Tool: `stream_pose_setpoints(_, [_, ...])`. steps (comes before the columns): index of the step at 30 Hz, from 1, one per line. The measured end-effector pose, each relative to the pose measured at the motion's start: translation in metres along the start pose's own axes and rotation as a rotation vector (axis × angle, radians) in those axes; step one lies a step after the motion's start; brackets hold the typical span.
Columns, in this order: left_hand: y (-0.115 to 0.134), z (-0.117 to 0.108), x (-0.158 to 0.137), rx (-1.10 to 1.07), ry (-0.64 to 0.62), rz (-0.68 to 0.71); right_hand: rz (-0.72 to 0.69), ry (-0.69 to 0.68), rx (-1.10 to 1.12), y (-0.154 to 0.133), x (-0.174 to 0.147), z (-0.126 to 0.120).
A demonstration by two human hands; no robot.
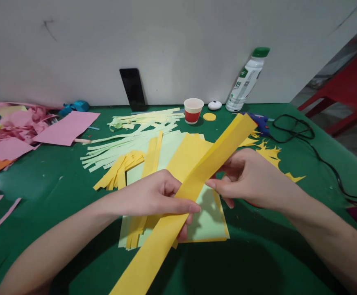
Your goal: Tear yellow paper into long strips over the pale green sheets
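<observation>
A long folded yellow paper strip (209, 168) runs slantwise through the middle of the view, its lower end leaving the bottom edge. My left hand (156, 194) is closed on its middle, thumb on top and fingers underneath. At the strip's right edge, my right hand (252, 176) has its thumb and curled fingers closed, with some fingertips hidden behind the paper. Below the hands lie pale green paper sheets (209, 225) and yellow paper pieces (186, 153). A bundle of narrow yellow strips (113, 174) lies left of them, near fringed green paper (107, 149).
Against the wall stand a black phone (133, 88), a red-and-white paper cup (193, 111) and a leaning white bottle (246, 84). A blue tool (260, 123) with a black cable (322, 162) and jagged yellow scraps (270, 153) lie right. Pink paper (67, 128) covers the left.
</observation>
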State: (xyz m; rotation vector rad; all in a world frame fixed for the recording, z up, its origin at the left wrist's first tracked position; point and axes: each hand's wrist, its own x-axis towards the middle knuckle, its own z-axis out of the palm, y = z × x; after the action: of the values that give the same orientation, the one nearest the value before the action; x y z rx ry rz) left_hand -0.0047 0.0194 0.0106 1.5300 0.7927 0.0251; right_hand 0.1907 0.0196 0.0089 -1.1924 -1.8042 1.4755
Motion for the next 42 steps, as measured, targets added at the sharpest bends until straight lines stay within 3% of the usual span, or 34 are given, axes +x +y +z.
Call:
stream_pose_setpoints(6, [-0.001,0.0,-0.001,0.006,0.033,-0.014,-0.032,0.037,-0.032,-0.005,-0.002,-0.005])
stream_pose_setpoints(12, [0.001,-0.001,0.0,0.035,0.03,0.011,0.001,-0.179,-0.001,-0.005,-0.004,0.012])
stream_pose_setpoints(15, [0.002,0.0,0.001,0.051,0.036,0.014,0.009,-0.193,0.029,-0.002,-0.003,0.016])
stream_pose_setpoints(32, [0.002,0.001,0.003,0.042,0.013,-0.021,-0.048,0.173,-0.116,-0.008,-0.003,-0.011])
stream_pose_setpoints(42, [-0.001,-0.001,0.001,0.035,-0.006,0.006,-0.118,0.243,-0.18,-0.003,-0.005,-0.024])
